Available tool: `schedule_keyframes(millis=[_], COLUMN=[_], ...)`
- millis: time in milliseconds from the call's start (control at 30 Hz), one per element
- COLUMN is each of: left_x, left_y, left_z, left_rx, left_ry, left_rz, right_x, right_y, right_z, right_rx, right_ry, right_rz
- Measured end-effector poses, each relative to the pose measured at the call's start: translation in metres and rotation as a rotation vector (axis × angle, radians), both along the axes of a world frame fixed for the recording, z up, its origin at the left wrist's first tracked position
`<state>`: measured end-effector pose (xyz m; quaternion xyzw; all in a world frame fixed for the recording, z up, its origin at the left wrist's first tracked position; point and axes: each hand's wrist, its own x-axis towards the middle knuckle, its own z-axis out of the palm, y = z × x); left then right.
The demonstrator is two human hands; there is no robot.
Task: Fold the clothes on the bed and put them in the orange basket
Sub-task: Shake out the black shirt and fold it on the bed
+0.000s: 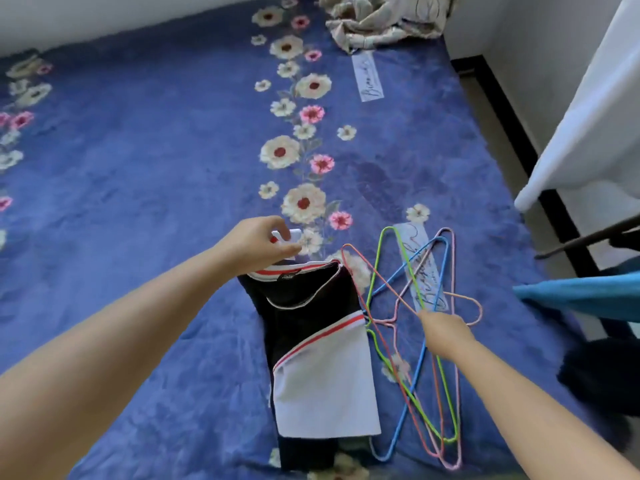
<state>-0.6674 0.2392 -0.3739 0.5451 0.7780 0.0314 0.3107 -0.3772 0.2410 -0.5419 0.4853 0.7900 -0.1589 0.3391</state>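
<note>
Two bare hands reach out over the bed (pixel 138 161), which is covered by a blue blanket printed with cream and pink flowers; the landmark is the shirt (pixel 311 341), a black and white garment with red stripes, lying folded into a long narrow shape on the blanket near the bottom middle of the view. At the shirt's far end, by its collar, the left hand (pixel 258 242) pinches a white hanger (pixel 287 236) between thumb and curled fingers — only the hook part shows, the rest hidden by the hand and the collar. Just to the right of the shirt lies a loose bundle of wire hangers (pixel 415 341) in green, blue, pink and orange, spread flat on the blanket, their nearest wires touching the shirt's right edge; the right hand (pixel 446 332) sits on top of this bundle with its fingers curled down among the wires, gripping them, though which wires exactly I cannot tell. Far beyond the shirt, at the bed's top edge, lies a crumpled beige cloth (pixel 381 22); to the right of the shirt, past the hangers and off the bed, a blue cloth (pixel 581 296) and a white curtain (pixel 588 116) show at the frame's edge.
</note>
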Motion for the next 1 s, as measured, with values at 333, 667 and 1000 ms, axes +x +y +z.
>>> schedule_keyframes(millis=[333, 667, 1000], left_x=[-0.043, -0.052, -0.136], left_y=[-0.018, -0.034, -0.087], left_z=[-0.02, 0.091, 0.149], left_rx=[0.053, 0.292, 0.662], left_ry=[-0.252, -0.696, -0.059], left_rz=[0.3, 0.591, 0.322], right_x=[-0.007, -0.142, -0.186], right_y=[0.01, 0.014, -0.003], right_z=[-0.036, 0.081, 0.208], right_rx=[-0.048, -0.192, -0.007], right_ry=[0.054, 0.716, 1.068], right_rz=[-0.035, 0.034, -0.382])
